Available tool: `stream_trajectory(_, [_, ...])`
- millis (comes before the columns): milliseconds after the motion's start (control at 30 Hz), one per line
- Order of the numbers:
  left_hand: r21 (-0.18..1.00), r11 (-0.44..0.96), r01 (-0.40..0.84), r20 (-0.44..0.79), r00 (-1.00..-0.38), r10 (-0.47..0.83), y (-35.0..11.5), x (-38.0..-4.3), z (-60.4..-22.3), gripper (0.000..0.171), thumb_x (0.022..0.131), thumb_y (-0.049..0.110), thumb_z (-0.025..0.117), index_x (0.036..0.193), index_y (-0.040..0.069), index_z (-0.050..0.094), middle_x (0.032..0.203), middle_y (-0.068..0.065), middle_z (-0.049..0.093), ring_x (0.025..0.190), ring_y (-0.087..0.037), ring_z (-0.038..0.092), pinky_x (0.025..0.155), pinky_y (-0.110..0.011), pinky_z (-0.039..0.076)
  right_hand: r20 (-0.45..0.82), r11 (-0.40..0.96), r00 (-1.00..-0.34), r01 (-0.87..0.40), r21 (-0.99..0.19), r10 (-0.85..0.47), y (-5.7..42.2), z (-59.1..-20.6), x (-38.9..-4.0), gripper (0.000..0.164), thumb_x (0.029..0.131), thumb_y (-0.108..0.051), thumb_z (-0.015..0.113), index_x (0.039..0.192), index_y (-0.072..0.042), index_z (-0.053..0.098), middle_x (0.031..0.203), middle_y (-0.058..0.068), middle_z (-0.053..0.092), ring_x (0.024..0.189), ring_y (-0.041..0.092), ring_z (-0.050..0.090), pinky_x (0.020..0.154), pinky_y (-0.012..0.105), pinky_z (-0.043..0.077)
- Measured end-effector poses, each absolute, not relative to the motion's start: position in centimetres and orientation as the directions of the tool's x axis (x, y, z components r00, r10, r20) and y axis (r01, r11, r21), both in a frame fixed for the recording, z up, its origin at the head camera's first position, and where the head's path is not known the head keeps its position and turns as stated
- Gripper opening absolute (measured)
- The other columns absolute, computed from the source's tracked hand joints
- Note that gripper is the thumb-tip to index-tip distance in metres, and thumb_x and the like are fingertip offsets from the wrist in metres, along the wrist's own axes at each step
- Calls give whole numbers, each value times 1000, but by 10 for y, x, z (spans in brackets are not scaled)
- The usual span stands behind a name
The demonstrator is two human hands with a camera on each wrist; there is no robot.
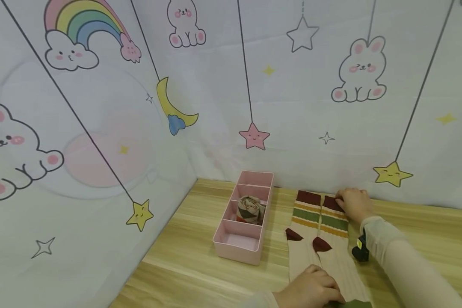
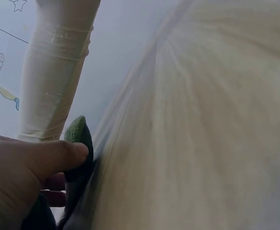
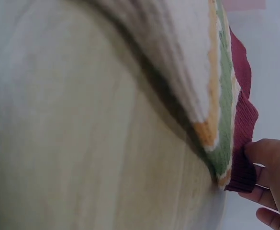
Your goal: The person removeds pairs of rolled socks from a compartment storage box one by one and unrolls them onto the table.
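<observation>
Two long cream socks lie side by side on the table, the left sock (image 1: 301,252) and the right sock (image 1: 342,265). Both have maroon cuffs and heels with green and orange stripes. At the near end, my left hand (image 1: 312,287) pinches a green toe (image 2: 78,132) between thumb and fingers. My right hand (image 1: 355,204) is at the far end, its thumb and fingers pinching the maroon cuff (image 3: 245,120) of the right sock. Part of the near end is hidden under my left hand.
Left of the socks stands a pink divided box (image 1: 236,254), with a rolled patterned sock bundle (image 1: 250,209) in one of its compartments. A printed white cloth wall (image 1: 292,115) borders the wooden table (image 1: 185,261) at the back and left.
</observation>
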State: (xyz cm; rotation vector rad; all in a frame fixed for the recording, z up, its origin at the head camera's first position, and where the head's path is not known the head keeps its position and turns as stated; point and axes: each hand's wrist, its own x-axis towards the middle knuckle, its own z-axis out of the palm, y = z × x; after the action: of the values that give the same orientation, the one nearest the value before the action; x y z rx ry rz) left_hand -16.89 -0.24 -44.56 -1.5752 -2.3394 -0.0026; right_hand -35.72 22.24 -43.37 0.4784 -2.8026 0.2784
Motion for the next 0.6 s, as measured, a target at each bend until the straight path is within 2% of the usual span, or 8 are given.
stream_trajectory(233, [-110, 412, 905, 304, -364, 880, -9, -167, -434, 26, 86, 46, 67, 109, 33, 70, 105, 20, 65, 104, 5, 55, 95, -11, 31, 295, 932, -913, -333, -142, -281, 226, -431, -353, 18, 90, -12, 61, 102, -1, 69, 96, 21, 70, 91, 42, 61, 80, 60, 44])
stream_trajectory(400, [-111, 449, 887, 322, -395, 860, -20, -171, -422, 25, 88, 47, 64, 109, 33, 69, 106, 18, 62, 104, 3, 53, 96, -13, 34, 320, 924, -907, -341, -171, -275, 220, -421, -345, 22, 91, -12, 58, 106, 0, 68, 102, 24, 68, 94, 45, 60, 79, 60, 46])
stream_trajectory(600, [-133, 500, 856, 329, -437, 837, -31, -177, -406, 30, 84, 49, 69, 109, 31, 68, 107, 15, 62, 105, -2, 54, 95, -19, 37, 325, 920, -916, -318, -229, -235, 212, -413, -329, 27, 94, -17, 56, 111, 0, 68, 112, 25, 66, 104, 47, 57, 87, 64, 42])
